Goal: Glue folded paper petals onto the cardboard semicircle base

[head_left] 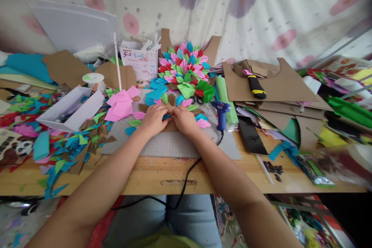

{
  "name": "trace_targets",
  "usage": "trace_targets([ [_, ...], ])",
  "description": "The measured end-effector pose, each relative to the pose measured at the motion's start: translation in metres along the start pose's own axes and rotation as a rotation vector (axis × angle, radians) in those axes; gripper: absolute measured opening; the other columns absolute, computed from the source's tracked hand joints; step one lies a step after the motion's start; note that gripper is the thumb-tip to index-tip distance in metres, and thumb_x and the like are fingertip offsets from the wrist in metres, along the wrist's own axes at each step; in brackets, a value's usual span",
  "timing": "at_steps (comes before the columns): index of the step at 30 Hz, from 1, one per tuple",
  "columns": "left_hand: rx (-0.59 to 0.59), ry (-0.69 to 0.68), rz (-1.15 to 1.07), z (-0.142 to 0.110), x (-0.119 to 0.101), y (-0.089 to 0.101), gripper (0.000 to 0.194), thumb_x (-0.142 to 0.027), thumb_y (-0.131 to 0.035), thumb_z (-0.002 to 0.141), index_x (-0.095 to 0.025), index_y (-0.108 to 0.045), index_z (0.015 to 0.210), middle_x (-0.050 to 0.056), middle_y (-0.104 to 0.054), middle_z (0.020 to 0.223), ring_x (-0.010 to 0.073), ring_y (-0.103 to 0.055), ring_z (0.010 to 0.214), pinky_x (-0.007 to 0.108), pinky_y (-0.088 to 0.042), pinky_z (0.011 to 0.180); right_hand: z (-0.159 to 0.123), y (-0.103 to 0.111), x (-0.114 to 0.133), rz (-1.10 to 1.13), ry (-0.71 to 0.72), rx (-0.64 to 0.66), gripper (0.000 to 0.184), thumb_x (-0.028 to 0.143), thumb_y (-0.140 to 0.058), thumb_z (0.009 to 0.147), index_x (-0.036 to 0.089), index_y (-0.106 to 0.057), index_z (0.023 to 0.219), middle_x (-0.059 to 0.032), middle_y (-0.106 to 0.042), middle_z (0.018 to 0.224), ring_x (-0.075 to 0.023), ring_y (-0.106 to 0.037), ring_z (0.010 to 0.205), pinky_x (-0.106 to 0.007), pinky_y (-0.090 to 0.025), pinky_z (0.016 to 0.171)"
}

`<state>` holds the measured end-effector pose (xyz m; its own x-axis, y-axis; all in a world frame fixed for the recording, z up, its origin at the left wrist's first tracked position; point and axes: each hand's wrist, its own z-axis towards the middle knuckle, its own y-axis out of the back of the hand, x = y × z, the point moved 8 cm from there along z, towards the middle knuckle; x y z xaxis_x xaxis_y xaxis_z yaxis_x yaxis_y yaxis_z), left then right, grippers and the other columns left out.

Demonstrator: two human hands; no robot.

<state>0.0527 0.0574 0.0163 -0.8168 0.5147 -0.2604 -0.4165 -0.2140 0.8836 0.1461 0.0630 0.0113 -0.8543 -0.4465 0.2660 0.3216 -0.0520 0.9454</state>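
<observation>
My left hand [154, 119] and my right hand [184, 119] meet over a brown cardboard piece [172, 126] on the grey cutting mat [139, 148]. Fingers of both hands are bent and pressed together, thumbs close to each other; what they pinch is mostly hidden. A bit of blue paper shows between them. Pleated paper leaves ring the hands: a brown leaf [171, 99] and a green leaf [164, 98] behind, a pink leaf [203, 123] at the right, a green leaf [135, 123] at the left.
A blue glue gun [221, 115] lies right of my hands, its black cord [188, 174] running under my right forearm. Behind stands a colourful layered paper-leaf piece [184, 64]. Pink paper sheets [119, 105], a white box [71, 110], a phone [252, 135] and a utility knife [257, 86] surround the mat.
</observation>
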Motion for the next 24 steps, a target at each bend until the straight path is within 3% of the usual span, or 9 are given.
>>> trace_targets([
  [6,-0.049,0.042,0.032,0.002,0.003,0.007,0.006,-0.019,-0.060,0.076,-0.017,-0.065,0.077,0.006,-0.068,0.084,0.0232,-0.060,0.087,0.039,-0.044,0.085,-0.002,0.002,0.002,0.047,0.005,-0.023,0.021,0.015,-0.043,0.087,0.018,-0.061,0.097,-0.0086,-0.061,0.102,-0.0207,-0.053,0.098,-0.030,-0.044,0.079],
  [12,-0.110,0.024,0.006,0.002,0.002,0.015,0.010,-0.015,-0.059,0.075,-0.018,-0.066,0.070,0.004,-0.068,0.078,0.0210,-0.060,0.080,0.038,-0.045,0.082,-0.006,0.009,0.007,0.062,0.079,-0.082,0.025,0.020,-0.051,0.085,0.017,-0.058,0.109,-0.0089,-0.058,0.110,-0.0214,-0.050,0.105,-0.031,-0.044,0.081],
  [16,-0.121,0.015,-0.005,0.002,0.000,0.015,0.012,-0.016,-0.059,0.075,-0.019,-0.067,0.068,0.004,-0.068,0.077,0.0211,-0.061,0.081,0.038,-0.045,0.083,-0.003,0.008,0.004,0.005,0.056,-0.086,0.017,0.023,-0.050,0.087,0.019,-0.064,0.097,-0.0075,-0.062,0.100,-0.0209,-0.052,0.100,-0.030,-0.043,0.080],
  [19,-0.152,0.040,-0.030,0.001,0.002,0.017,0.010,-0.016,-0.059,0.075,-0.018,-0.068,0.081,0.005,-0.069,0.086,0.0215,-0.061,0.087,0.038,-0.046,0.085,-0.002,0.009,0.001,-0.004,0.027,-0.113,0.016,0.024,-0.051,0.088,0.019,-0.065,0.092,-0.0069,-0.063,0.094,-0.0206,-0.053,0.096,-0.030,-0.042,0.078],
  [22,-0.165,0.019,-0.048,0.000,0.001,0.016,0.027,-0.016,-0.061,0.073,-0.018,-0.066,0.100,0.006,-0.067,0.103,0.0222,-0.059,0.098,0.038,-0.045,0.091,-0.002,0.010,0.001,0.010,0.049,-0.130,0.017,0.023,-0.051,0.088,0.020,-0.066,0.094,-0.0059,-0.064,0.093,-0.0200,-0.053,0.096,-0.030,-0.042,0.078],
  [24,-0.139,-0.014,-0.037,0.000,-0.001,0.013,0.023,-0.016,-0.060,0.074,-0.018,-0.067,0.096,0.006,-0.068,0.101,0.0222,-0.059,0.098,0.039,-0.043,0.095,-0.003,0.011,0.001,0.009,0.069,-0.130,0.017,0.022,-0.051,0.088,0.020,-0.066,0.095,-0.0056,-0.064,0.094,-0.0197,-0.052,0.096,-0.029,-0.041,0.077],
])
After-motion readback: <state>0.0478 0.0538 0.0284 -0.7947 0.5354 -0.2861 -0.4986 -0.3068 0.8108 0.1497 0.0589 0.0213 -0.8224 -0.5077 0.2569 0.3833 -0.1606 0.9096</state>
